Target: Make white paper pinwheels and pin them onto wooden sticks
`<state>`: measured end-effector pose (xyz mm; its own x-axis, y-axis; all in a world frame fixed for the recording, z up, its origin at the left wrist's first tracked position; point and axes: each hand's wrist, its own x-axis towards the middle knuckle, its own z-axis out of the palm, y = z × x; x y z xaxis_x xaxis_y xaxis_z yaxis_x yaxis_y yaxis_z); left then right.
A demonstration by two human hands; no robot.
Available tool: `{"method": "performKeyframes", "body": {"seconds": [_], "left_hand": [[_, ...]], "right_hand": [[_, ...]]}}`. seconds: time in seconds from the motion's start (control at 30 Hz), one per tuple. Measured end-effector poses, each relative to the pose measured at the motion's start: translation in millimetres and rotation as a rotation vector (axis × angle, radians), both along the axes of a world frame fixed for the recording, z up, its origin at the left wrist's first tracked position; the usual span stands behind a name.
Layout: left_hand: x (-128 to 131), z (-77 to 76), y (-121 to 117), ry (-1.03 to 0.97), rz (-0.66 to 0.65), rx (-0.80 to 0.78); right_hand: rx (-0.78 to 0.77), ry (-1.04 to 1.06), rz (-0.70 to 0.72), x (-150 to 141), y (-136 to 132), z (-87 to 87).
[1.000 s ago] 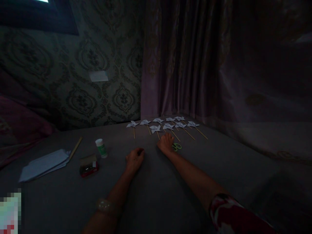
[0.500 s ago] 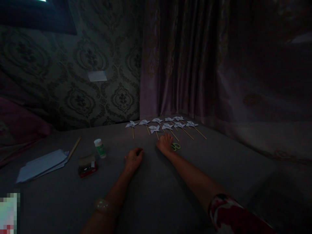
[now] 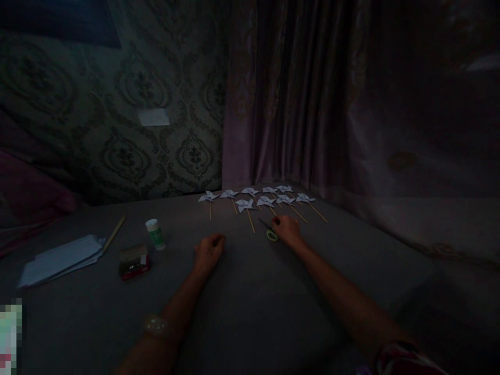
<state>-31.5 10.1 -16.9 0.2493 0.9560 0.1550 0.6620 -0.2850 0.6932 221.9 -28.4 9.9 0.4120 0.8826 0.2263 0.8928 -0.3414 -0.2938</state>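
Left hand [image 3: 210, 252] curled (forearm [image 3: 183, 308] extended).

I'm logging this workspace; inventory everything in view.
Pinwheels: nine, white, tan-sticked, far side
Scissors: one, green handle, just nearer than pinwheels
Glue stick: one, white-green, left
Small open box: one, red, beside glue stick
Paper: one stack, white, far left
Sticks: count unclear, tan, beside paper
Flat surface: one, grey, beneath these
Curtain: count unclear, mauve, behind and right
Wall: one, dark green-grey patterned, behind
Rectangle: one, pale, on wall
Cloth: one, pink, left edge
Panel: one, dark blue, top left
Pixelated patch: one, multicoloured, bottom left
Bracelet: one, pale, bottom centre-left
Sleeve: one, dark red patterned, bottom right
Left hand: one, bare, centre-left
Right hand: one, bare, at scissors
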Motion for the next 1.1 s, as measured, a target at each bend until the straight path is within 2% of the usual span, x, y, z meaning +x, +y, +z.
{"method": "performKeyframes", "body": {"seconds": [0.17, 0.27, 0.43, 0.67, 0.93, 1.1], "left_hand": [[-2.5, -1.4, 1.2, 0.001, -0.007, -0.019], [-3.8, -3.4, 2.2, 0.021, -0.041, -0.018], [-3.4, -4.2, 3.3, 0.071, -0.050, 0.002], [-2.3, 3.2, 0.8, 0.113, -0.064, -0.004], [-1.5, 8.0, -5.0, 0.094, -0.062, 0.008], [0.4, 8.5, -8.7, 0.079, -0.040, -0.027]], "right_hand": [[0.024, -0.016, 0.055, -3.4, -14.8, -18.1], [0.046, -0.035, 0.071, -6.7, -18.5, -21.5], [-0.014, -0.048, 0.066, -7.9, -19.1, -18.6], [-0.032, -0.041, 0.066, -3.9, -20.2, -16.0], [-0.139, -0.047, 0.081, 7.9, -32.4, -2.7], [-0.178, -0.071, 0.060, 17.2, -37.0, -1.1]]}}
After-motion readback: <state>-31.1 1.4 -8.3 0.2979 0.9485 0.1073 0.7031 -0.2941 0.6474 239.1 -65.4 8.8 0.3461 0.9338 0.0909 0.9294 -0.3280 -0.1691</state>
